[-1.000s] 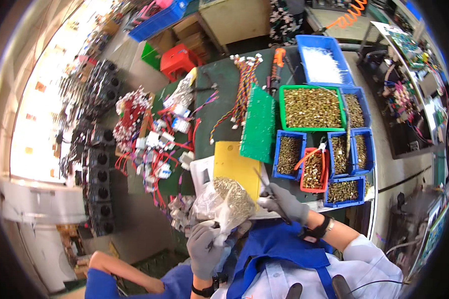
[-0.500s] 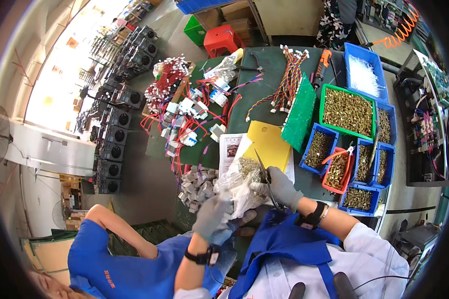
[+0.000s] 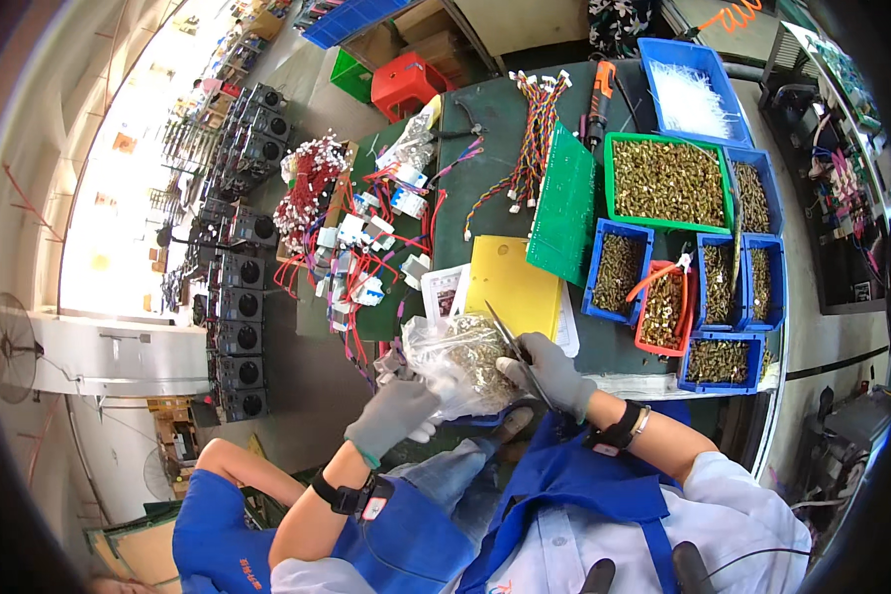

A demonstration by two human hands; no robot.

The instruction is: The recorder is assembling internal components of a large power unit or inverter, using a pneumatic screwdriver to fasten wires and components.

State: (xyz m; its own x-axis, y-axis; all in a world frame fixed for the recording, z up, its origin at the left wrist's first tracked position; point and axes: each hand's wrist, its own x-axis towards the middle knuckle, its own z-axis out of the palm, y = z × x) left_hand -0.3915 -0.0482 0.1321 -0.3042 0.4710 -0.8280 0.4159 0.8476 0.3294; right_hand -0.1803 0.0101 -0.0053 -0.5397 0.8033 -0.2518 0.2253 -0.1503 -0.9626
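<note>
My left hand (image 3: 394, 414), in a grey glove, is closed on the left lower part of a clear plastic bag (image 3: 436, 346). Small metal parts (image 3: 485, 364), which look like screws, fill the bag. My right hand (image 3: 556, 378), also gloved, is closed around dark scissors (image 3: 506, 338). Their blades point up and to the left along the bag's right side; the handles are mostly hidden by the hand. Beneath and behind the bag lie a yellow sheet (image 3: 510, 282) and printed paper (image 3: 445, 290) on the green table.
Blue bins (image 3: 621, 272), a green bin (image 3: 668, 183) and a red bin (image 3: 665, 309) of metal parts stand to the right. A green perforated board (image 3: 564, 208) leans beside them. Wired components (image 3: 366, 238) lie left. A person in blue (image 3: 223, 525) sits at lower left.
My left hand has moved left and slightly up, and the bag now looks more spread out, showing more metal parts. The right hand still holds the scissors. The whole view has shifted.
</note>
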